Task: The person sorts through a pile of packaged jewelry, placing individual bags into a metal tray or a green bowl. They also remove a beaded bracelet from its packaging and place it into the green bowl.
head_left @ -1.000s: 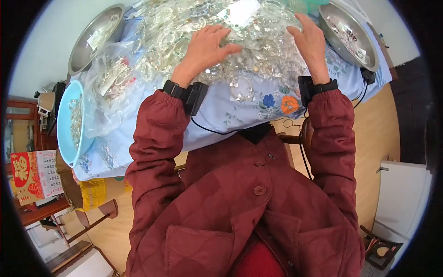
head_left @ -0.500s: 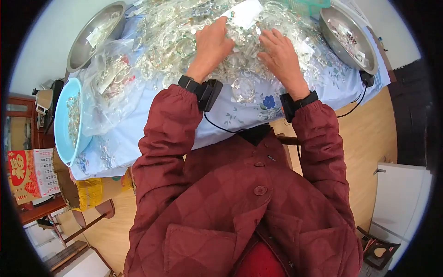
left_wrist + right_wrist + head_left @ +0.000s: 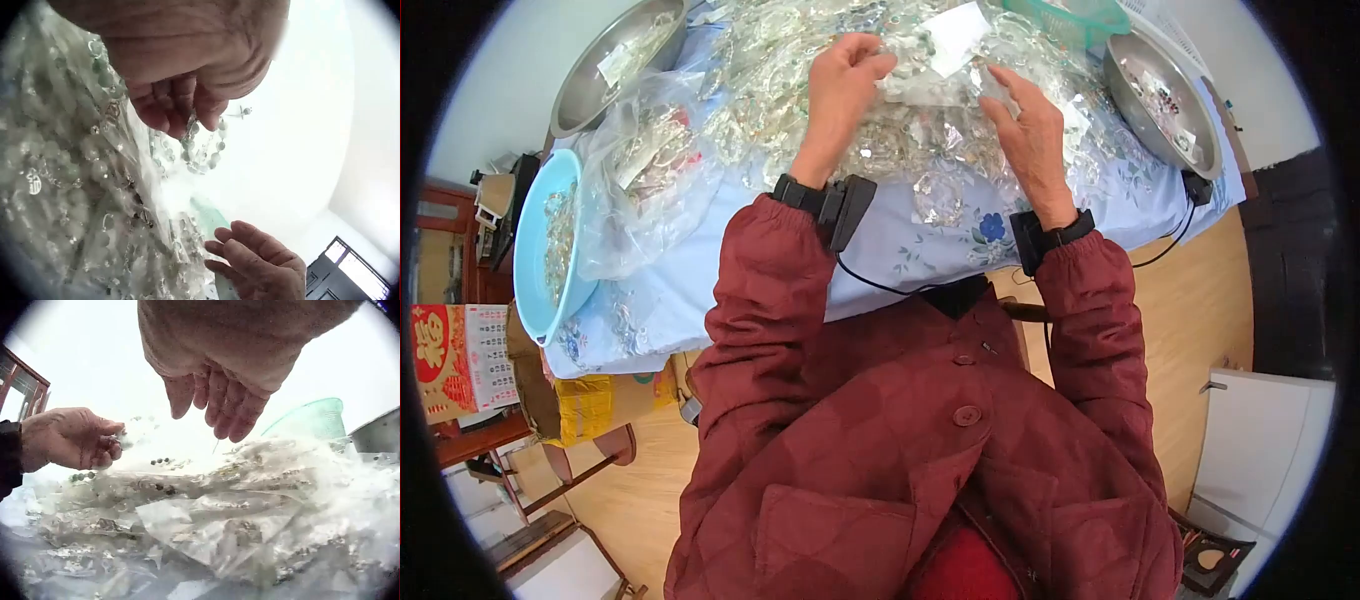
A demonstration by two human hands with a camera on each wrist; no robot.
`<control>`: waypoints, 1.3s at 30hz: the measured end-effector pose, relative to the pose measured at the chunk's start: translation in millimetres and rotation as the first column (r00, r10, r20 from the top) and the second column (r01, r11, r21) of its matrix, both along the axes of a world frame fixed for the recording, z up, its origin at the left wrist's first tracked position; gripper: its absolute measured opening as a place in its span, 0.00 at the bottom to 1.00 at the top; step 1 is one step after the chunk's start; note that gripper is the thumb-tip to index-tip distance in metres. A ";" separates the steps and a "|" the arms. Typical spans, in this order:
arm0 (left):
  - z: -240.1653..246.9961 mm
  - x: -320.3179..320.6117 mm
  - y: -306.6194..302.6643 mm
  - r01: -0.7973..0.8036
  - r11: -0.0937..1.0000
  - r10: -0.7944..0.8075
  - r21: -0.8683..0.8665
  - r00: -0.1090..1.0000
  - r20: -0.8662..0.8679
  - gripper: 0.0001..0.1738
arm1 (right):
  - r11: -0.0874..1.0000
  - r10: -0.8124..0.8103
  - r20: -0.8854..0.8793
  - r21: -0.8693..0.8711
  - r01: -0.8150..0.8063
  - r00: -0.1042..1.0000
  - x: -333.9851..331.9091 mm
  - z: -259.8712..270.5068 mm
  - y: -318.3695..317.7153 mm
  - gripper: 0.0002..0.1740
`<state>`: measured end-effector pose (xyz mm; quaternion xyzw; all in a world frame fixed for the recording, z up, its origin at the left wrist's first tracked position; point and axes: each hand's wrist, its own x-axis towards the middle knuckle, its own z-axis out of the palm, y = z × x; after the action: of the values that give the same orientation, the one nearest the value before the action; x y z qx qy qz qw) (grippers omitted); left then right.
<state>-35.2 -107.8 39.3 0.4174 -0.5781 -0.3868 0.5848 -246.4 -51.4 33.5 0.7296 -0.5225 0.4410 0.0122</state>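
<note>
In the left wrist view the left hand pinches a beaded strand of pale green beads between thumb and fingers. The head view has that hand raised over the left part of a wide pile of clear-bagged bead jewellery. The right hand is above the pile's right part, its fingers apart from the other hand. Seen in the right wrist view, the right hand has its fingers extended and holds nothing visible. A white paper lies on the pile between and beyond the hands.
Steel bowls stand at left and right, with a green basket at the back right. A clear bag and blue basin are at the left, on a flowered cloth.
The right hand came left, then drew slightly back towards the right. The left hand turned and moved a little left and up in the view, and now pinches a strand. The head view shifted slightly.
</note>
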 end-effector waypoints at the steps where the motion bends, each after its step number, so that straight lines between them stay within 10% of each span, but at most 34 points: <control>1: 2.7 2.5 2.7 -0.005 1.000 0.005 -0.001 1.000 0.001 0.13 | 1.000 0.005 0.001 -0.001 -0.005 1.000 4.9 1.7 -0.1 0.24; 5: 11.0 14.6 18.9 0.088 0.991 -0.054 0.101 0.954 -0.295 0.11 | 0.944 0.119 0.507 0.208 -0.255 0.854 29.6 11.1 -3.5 0.21; 8: 11.3 15.8 30.4 0.175 0.972 -0.119 0.157 0.942 -0.314 0.09 | 0.706 0.051 0.922 0.239 -0.667 0.385 46.2 24.5 -5.0 0.20; 12: 5.6 13.5 39.3 0.177 0.971 -0.115 0.159 0.935 -0.336 0.08 | 0.599 0.010 0.958 0.224 -0.768 0.287 58.2 26.4 -7.6 0.19; 17: -4.8 10.6 41.8 0.089 0.985 -0.051 0.146 0.968 -0.247 0.07 | 0.610 -0.026 0.945 0.273 -0.743 0.326 61.5 24.1 1.4 0.17; 25: -8.9 21.4 65.2 0.101 0.973 -0.106 0.209 0.994 0.016 0.14 | 0.704 0.056 0.687 0.487 -0.517 0.724 52.1 13.3 -0.9 0.06; 32: -13.1 34.3 75.9 0.226 0.925 -0.181 0.306 0.969 -0.168 0.11 | 0.689 0.050 0.755 0.448 -0.570 0.653 49.5 -1.6 -1.6 0.08; 39: 10.9 53.6 89.5 0.019 0.937 0.020 0.350 0.994 -0.106 0.10 | 0.667 0.009 0.838 0.402 -0.627 0.546 57.0 0.0 0.7 0.08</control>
<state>18.4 -18.3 50.2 0.4935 -0.4675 -0.5052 0.5316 -189.5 -50.7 33.5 0.5030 -0.4381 0.4867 -0.5641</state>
